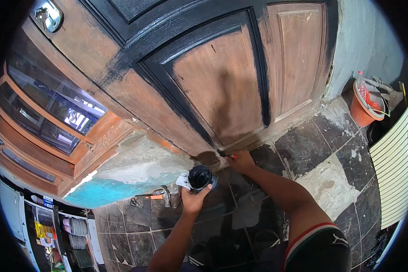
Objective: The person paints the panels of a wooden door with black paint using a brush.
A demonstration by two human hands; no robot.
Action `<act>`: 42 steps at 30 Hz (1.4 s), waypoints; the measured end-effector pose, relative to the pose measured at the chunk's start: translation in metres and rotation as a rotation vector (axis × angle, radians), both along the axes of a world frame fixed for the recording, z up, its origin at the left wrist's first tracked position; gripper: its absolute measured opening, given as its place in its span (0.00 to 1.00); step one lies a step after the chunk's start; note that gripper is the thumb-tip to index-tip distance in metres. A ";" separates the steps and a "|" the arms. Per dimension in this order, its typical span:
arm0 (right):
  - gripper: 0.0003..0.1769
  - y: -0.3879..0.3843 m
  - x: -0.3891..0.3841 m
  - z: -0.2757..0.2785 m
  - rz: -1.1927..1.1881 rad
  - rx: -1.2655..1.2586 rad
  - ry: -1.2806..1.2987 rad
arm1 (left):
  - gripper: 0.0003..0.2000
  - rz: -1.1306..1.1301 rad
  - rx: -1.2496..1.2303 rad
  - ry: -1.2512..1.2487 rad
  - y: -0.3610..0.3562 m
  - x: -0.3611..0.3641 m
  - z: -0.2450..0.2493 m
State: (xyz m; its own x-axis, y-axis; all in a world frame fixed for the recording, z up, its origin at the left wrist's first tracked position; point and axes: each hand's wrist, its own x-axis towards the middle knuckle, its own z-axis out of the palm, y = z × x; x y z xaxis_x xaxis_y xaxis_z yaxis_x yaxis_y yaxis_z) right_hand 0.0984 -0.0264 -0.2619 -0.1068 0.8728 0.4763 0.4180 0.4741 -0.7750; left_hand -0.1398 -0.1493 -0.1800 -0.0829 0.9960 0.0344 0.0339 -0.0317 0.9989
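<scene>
A wooden door [217, 86] fills the upper middle of the head view, partly coated in black paint and partly bare brown wood. My right hand [241, 162] is closed around a paintbrush [232, 157] with a red handle. Its dark bristles meet the lower left corner of the door's middle panel, where the black moulding ends. My left hand [194, 199] grips a can of black paint [200, 177], held upright above the floor with its open top facing me. A white scrap [183, 180] sticks out at the can's left side.
A hammer [168, 196] and other tools lie by the wall's foot. At right stand an orange bucket [365, 109] holding a bottle and a ribbed cream panel [392, 167]. Keys hang in the door lock [46, 16]. Shelves [61, 231] with goods are at lower left.
</scene>
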 end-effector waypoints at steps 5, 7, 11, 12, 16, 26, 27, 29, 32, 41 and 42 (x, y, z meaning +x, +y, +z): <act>0.13 0.016 -0.010 0.044 -0.009 0.019 0.073 | 0.27 0.017 0.009 -0.050 -0.002 0.008 0.004; 0.12 0.022 -0.021 0.088 -0.018 0.168 0.220 | 0.28 0.013 -0.024 -0.025 -0.001 0.009 0.002; 0.11 0.013 -0.026 0.128 -0.002 0.312 0.533 | 0.29 0.006 -0.026 -0.025 0.000 0.009 -0.004; 0.11 0.010 -0.025 0.129 -0.020 0.317 0.533 | 0.29 0.008 -0.029 -0.014 0.000 0.008 -0.003; 0.11 0.003 -0.022 0.031 -0.021 0.140 0.262 | 0.30 0.012 -0.029 0.017 -0.001 0.005 -0.003; 0.13 0.001 -0.016 0.061 0.033 0.180 0.334 | 0.29 0.041 -0.029 -0.010 -0.003 0.002 -0.004; 0.14 0.003 -0.017 0.055 0.067 0.157 0.320 | 0.29 0.037 -0.024 -0.015 -0.004 0.003 -0.003; 0.13 0.005 -0.011 0.041 0.054 0.073 0.246 | 0.29 0.020 -0.004 -0.021 -0.001 0.006 0.001; 0.12 0.005 -0.003 0.065 0.025 0.132 0.271 | 0.29 0.016 0.040 0.030 -0.001 -0.002 -0.012; 0.11 0.009 0.003 0.036 0.036 0.033 0.103 | 0.31 0.020 0.012 0.023 -0.002 0.008 -0.001; 0.11 0.007 0.004 0.038 0.032 0.015 0.103 | 0.31 0.009 0.005 0.026 -0.002 0.005 -0.002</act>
State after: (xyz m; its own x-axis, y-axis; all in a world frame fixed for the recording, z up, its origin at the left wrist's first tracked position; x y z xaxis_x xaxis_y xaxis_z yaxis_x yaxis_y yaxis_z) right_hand 0.1019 -0.0194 -0.2243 -0.0842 0.8625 0.4991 0.3213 0.4976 -0.8057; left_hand -0.1347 -0.1510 -0.1825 -0.0907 0.9950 0.0421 0.0606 -0.0367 0.9975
